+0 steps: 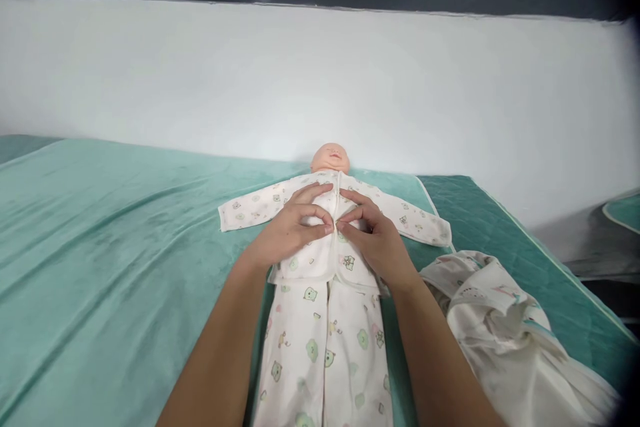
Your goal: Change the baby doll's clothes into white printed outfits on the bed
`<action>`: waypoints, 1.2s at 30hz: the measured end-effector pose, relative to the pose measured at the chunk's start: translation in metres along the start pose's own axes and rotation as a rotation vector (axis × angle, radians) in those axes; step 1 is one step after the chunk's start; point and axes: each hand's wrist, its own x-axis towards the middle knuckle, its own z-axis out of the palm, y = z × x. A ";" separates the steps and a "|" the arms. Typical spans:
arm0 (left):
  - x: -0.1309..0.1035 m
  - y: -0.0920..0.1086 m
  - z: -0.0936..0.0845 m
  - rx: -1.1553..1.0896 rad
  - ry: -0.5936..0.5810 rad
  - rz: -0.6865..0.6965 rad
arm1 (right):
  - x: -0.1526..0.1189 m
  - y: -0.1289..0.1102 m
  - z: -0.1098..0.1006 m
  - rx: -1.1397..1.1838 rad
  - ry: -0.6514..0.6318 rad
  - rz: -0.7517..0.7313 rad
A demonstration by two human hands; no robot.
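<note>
Clearly, both hands are at the chest of the baby doll [330, 159], which lies face up on a turquoise sheet [125, 267] with its head next to the white wall [300, 80]. The doll wears a white front-opening jacket [321, 259] printed with small animals and green motifs, its sleeves spread out to either side. The left hand [295, 227] comes over the doll from the person's left; its thumb and index finger are nearly closed, tips pinching the jacket's front edge at the doll's midline. Its other visible fingers are loosely bent and spread a little, resting on the cloth higher up the doll's chest. The right hand [374, 230] mirrors it from the other side of the doll, thumb and forefinger drawn together on the same edge, the tips of the two hands just beside each other or touching. Whether a fastener sits between the fingers cannot be told, as the tips cover that spot.

Below the doll's jacket, matching printed trousers [310, 340] stretch toward the person, between the two forearms. To the person's right of the doll, a crumpled bundle of white printed cloth [505, 333] lies near the right forearm, and beyond it spreads a darker green quilted cover [505, 233].
</note>
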 end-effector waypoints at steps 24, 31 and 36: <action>0.002 -0.038 -0.009 -0.373 0.933 -0.303 | 0.006 0.027 -0.018 0.349 0.506 0.220; 0.007 -0.059 -0.006 0.384 0.642 -0.411 | 0.012 0.037 -0.014 0.023 0.375 0.259; 0.011 -0.058 -0.002 0.617 0.508 -0.529 | 0.013 0.039 -0.008 -0.217 0.397 0.224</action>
